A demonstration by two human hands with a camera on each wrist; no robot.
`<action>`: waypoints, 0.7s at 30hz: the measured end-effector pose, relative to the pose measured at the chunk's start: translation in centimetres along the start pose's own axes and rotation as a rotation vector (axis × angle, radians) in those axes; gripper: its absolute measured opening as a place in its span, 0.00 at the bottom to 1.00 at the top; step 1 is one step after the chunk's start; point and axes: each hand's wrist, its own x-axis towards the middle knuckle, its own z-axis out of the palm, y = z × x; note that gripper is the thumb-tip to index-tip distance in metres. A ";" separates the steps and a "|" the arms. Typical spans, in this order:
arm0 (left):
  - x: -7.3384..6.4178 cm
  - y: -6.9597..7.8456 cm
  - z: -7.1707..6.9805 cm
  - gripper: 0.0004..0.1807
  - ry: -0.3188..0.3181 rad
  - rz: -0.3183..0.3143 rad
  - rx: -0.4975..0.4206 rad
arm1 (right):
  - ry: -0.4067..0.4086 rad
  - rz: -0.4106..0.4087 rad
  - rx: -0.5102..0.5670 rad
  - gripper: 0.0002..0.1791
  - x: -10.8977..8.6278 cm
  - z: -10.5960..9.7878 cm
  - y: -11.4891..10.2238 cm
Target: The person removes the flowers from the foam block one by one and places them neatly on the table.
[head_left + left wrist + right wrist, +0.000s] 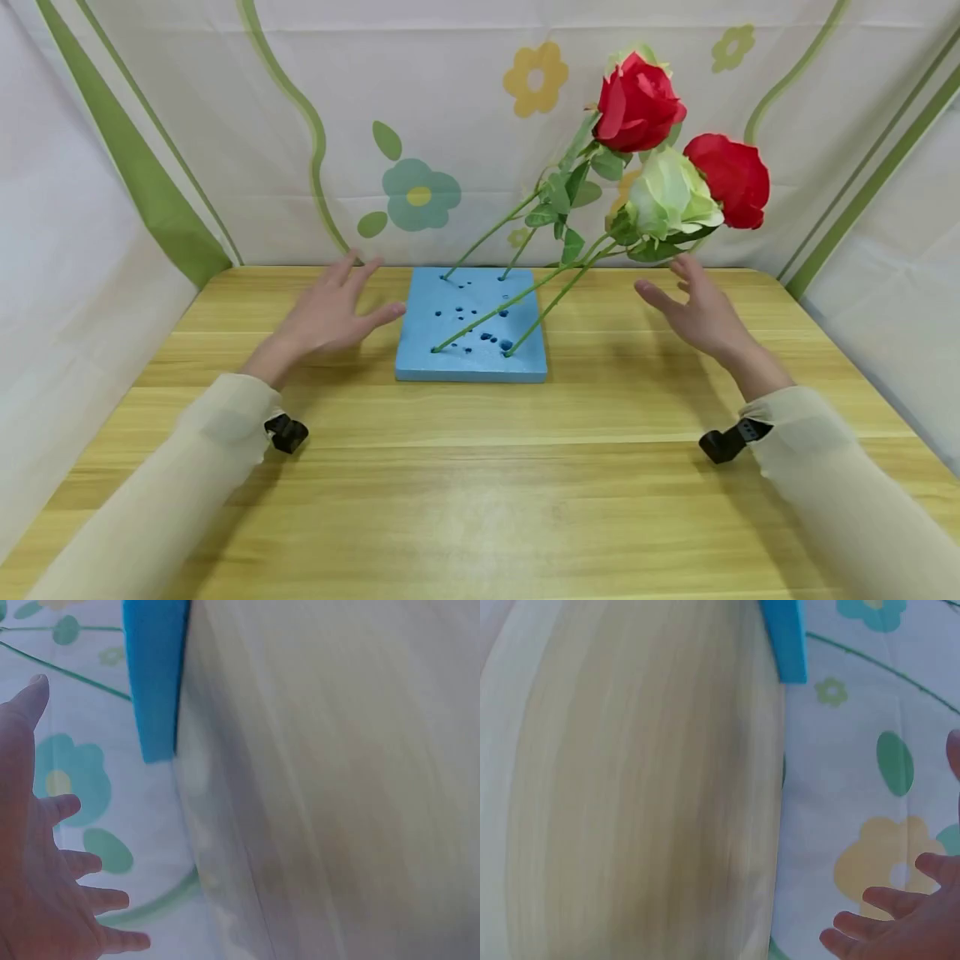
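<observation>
A flat light-blue foam block [417, 367] dotted with holes lies toward the back of the table. Several artificial rose stems stand in it, all leaning to the right. They carry a red rose [637, 108] high up, a second red rose [733, 182] lower, and a pale green rose [671, 198]; another pale bloom is mostly hidden behind the upper red one. My left hand [322, 312] is spread beside the block's left side, holding nothing, its thumb close to the edge. Over the table's right side, my right hand [701, 312] hovers below the blooms with fingers extended and nothing held.
The wooden table [480, 500] ends at the back against a white curtain [465, 125] printed with flowers and leaves. White cloth also hangs along both sides. A small black camera [285, 433] is strapped on the left wrist, another black camera [726, 443] on the right.
</observation>
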 end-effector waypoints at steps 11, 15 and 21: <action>0.3 3.1 1.2 0.54 -0.089 0.146 -0.179 | 0.024 0.000 0.312 0.50 -1.3 3.4 -5.1; 0.3 4.0 1.8 0.55 -0.167 0.185 -0.181 | 0.004 -0.011 0.403 0.47 -1.8 4.4 -6.9; 0.5 4.9 2.4 0.57 -0.232 0.186 -0.163 | -0.024 -0.010 0.612 0.40 -2.5 5.7 -9.0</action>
